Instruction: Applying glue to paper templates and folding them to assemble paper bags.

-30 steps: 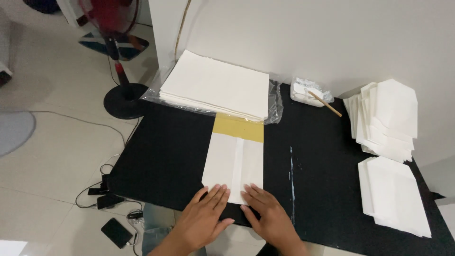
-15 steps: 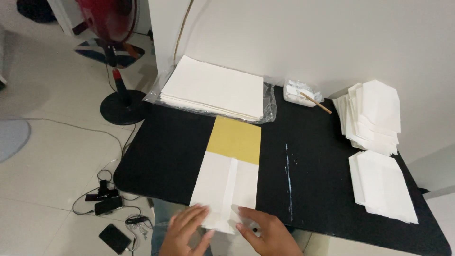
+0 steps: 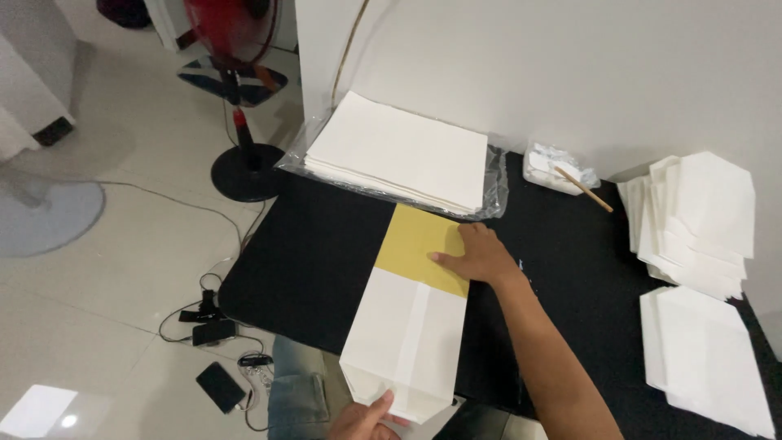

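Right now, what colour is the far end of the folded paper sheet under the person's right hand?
Mustard yellow, under the right hand; the rest of the sheet is white. The head view shows it.

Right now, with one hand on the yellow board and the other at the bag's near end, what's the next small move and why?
Probably slide the yellow board out of the white paper bag, away toward the paper stack. The right hand lies flat on the board's exposed end, the left hand pinches the bag's folded bottom at the table's near edge, and the folds look already made.
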